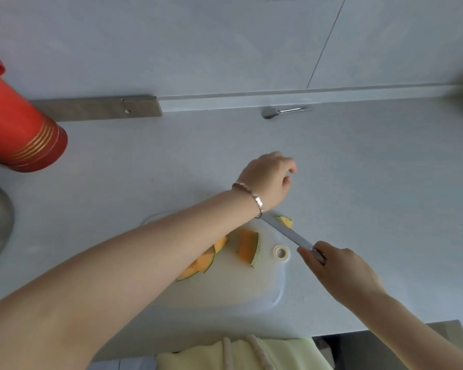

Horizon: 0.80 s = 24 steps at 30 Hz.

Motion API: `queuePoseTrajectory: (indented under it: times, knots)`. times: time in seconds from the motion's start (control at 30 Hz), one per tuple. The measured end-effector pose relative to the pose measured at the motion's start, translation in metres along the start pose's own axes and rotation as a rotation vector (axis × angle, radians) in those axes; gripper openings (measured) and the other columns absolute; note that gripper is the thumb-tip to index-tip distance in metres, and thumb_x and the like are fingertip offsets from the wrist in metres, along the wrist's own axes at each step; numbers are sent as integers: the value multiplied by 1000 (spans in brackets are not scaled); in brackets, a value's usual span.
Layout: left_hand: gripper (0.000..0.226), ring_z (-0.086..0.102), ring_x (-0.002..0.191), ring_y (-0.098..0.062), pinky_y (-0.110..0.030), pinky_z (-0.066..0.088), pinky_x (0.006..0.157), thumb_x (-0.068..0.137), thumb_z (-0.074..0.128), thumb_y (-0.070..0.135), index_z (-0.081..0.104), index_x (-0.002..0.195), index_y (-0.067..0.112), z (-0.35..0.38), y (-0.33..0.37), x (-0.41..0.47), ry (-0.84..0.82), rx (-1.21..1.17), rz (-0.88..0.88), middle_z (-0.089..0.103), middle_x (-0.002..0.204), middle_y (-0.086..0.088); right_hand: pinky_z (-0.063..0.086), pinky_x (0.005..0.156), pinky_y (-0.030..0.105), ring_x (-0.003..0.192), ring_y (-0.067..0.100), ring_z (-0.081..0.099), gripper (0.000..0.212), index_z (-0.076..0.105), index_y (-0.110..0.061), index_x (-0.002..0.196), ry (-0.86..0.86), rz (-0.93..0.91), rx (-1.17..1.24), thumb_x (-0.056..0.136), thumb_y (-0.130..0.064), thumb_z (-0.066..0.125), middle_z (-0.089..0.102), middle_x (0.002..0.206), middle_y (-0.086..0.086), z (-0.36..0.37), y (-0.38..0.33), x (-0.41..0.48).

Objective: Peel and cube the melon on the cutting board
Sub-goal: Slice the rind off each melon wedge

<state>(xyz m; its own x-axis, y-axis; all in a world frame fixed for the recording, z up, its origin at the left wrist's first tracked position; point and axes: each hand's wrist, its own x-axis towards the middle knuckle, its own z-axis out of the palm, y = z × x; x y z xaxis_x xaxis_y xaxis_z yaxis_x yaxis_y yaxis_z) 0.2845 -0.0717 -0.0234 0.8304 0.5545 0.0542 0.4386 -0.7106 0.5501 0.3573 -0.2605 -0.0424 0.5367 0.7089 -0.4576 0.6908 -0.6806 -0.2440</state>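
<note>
Right hand [332,265] grips the knife [286,232] at the cutting board's [238,287] 2 o'clock edge; left hand [267,180] hovers past 1 o'clock.

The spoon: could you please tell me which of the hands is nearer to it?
Left. The left hand is just past the cutting board, short of the spoon; the right hand, gripping the knife, is farther back at the board's right end.
</note>
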Motion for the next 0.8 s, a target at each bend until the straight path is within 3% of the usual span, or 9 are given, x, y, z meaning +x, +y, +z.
queuePoseTrajectory:
  times: [0.07, 0.13, 0.17, 0.27, 0.33, 0.4, 0.5, 0.67, 0.8]
  knots:
    - [20, 60, 85, -24, -32, 51, 71, 84, 55, 1, 62, 102, 4, -10, 1, -29, 227, -77, 20, 60, 99, -12, 26, 48, 27, 49, 15, 34, 48, 36, -13, 63, -31, 77, 188, 93, -51, 39, 39, 54, -1, 7, 4, 2]
    - [21, 61, 77, -23, -28, 51, 63, 77, 59, -5, 61, 97, 2, -2, -10, -61, 307, -73, -12, 59, 92, -12, 29, 50, 27, 49, 16, 35, 48, 41, -11, 66, -66, 138, 359, 93, -50, 38, 40, 55, 2, 11, 6, 3]
    - [24, 62, 81, -24, -30, 53, 67, 78, 58, -3, 60, 101, 3, 6, -15, -73, 211, -56, -74, 59, 96, -12, 30, 47, 25, 46, 16, 35, 48, 43, -10, 68, -91, 182, 465, 93, -51, 38, 40, 53, 3, 12, 6, 4]
    - [53, 45, 121, -26, -33, 40, 100, 85, 57, 8, 37, 134, 7, 37, -25, -95, -366, 91, -239, 40, 135, -11, 25, 38, 20, 32, 11, 27, 49, 43, -8, 71, -178, 308, 700, 93, -52, 37, 33, 41, -3, 8, 3, 3]
    - [72, 27, 135, -29, -35, 28, 110, 87, 57, 9, 14, 145, 7, 55, -29, -100, -556, 272, -245, 20, 151, -10, 25, 37, 20, 31, 10, 26, 50, 42, -8, 71, -192, 320, 728, 93, -52, 36, 31, 38, -5, 5, 1, 2]
    - [71, 25, 136, -30, -37, 24, 112, 88, 54, 10, 12, 145, 6, 67, -34, -97, -574, 411, -212, 20, 151, -11, 25, 38, 21, 31, 11, 26, 50, 42, -8, 71, -178, 307, 735, 93, -52, 36, 31, 39, -5, 4, 1, -1]
    - [60, 33, 125, -28, -35, 31, 103, 84, 59, 16, 29, 135, 10, 79, -43, -90, -523, 456, -215, 36, 138, -9, 24, 38, 21, 32, 11, 25, 50, 41, -8, 71, -169, 288, 731, 93, -52, 36, 30, 39, -5, 2, 1, -4]
    - [73, 35, 119, -27, -33, 33, 99, 71, 71, 41, 37, 129, 12, 77, -44, -84, -543, 417, -220, 39, 129, -7, 23, 36, 20, 32, 11, 23, 49, 41, -9, 71, -182, 289, 749, 93, -52, 36, 29, 39, -5, 3, 3, -7]
    - [51, 42, 117, -28, -34, 39, 92, 76, 67, 26, 43, 118, 12, 77, -37, -82, -517, 288, -373, 45, 123, -9, 25, 36, 19, 31, 9, 25, 50, 41, -9, 70, -210, 293, 745, 93, -53, 36, 30, 38, -5, 10, 5, -9]
